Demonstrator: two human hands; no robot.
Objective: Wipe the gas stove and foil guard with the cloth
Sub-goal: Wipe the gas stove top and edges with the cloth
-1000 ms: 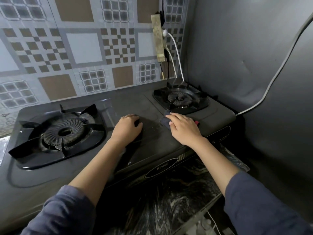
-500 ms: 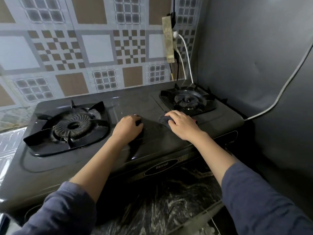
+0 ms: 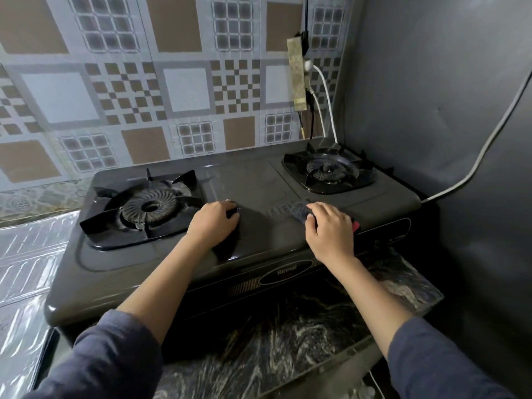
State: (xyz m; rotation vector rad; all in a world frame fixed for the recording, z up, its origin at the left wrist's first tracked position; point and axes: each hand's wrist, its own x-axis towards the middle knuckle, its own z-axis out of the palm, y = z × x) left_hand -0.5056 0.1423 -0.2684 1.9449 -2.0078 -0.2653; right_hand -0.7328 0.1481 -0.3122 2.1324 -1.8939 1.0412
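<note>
Right hand (image 3: 329, 230) fingers clamped on dark grey cloth (image 3: 299, 211), pressed flat onto the dark two-burner gas stove (image 3: 259, 182) top. Left hand (image 3: 213, 226) clenched into a fist, resting just left of it.

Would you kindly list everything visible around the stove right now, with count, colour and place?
gas stove: one, dark grey, on the counter
burners: two, black, left and right
cloth: one, dark, under the right hand
foil guard: one, silver, left of the stove
power strip: one, yellowed, on the tiled wall
cable: one, white, along the right wall
counter: one, black marbled, below
left hand: fisted on the stove top
right hand: pressing the cloth
</note>
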